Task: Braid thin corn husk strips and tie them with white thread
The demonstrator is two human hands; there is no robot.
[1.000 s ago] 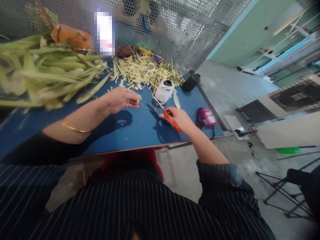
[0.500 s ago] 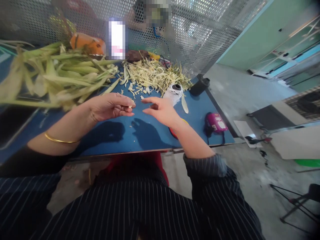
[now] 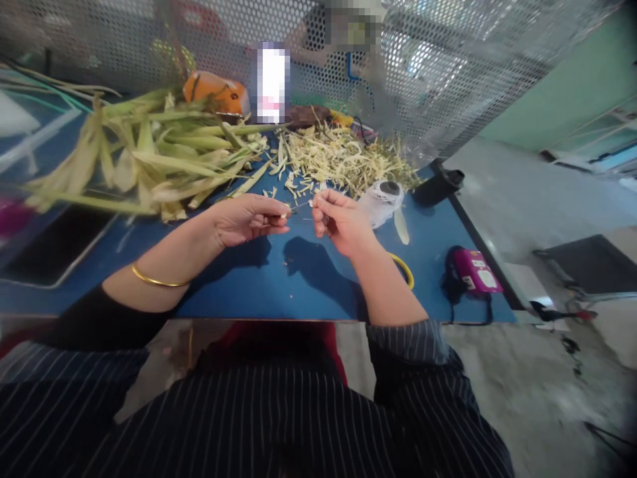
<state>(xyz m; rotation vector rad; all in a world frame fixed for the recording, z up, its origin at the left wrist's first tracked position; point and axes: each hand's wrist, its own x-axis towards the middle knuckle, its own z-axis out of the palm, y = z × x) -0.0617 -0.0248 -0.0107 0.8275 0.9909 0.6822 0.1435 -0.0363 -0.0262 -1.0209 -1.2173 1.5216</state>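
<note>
Thumb and fingers of my left hand [image 3: 251, 219] are closed in a pinch on a small pale husk piece [image 3: 284, 215]. My right hand [image 3: 341, 219] faces it a short way off, its fingertips pinched too. Between the two runs a thin, straight strand [image 3: 299, 206]; whether it is thread or a needle I cannot tell. Both hands are above the blue table [image 3: 239, 299]. Just beyond my right hand is a white thread spool [image 3: 381, 204] with a dark core. Shredded pale husk strips [image 3: 343, 159] are heaped behind the hands.
Long green corn husks [image 3: 169, 156] cover the table's left rear. A black cylinder [image 3: 438, 188] and a purple device [image 3: 478, 271] with a cord lie at the right. My right forearm partly hides a yellow ring [image 3: 404, 269]. Perforated metal mesh [image 3: 423, 86] rises behind the table.
My right hand's fingers have gone from spread to pinched, and a thin strand now shows between the hands. The left hand keeps its pinch. The view has swung left.
</note>
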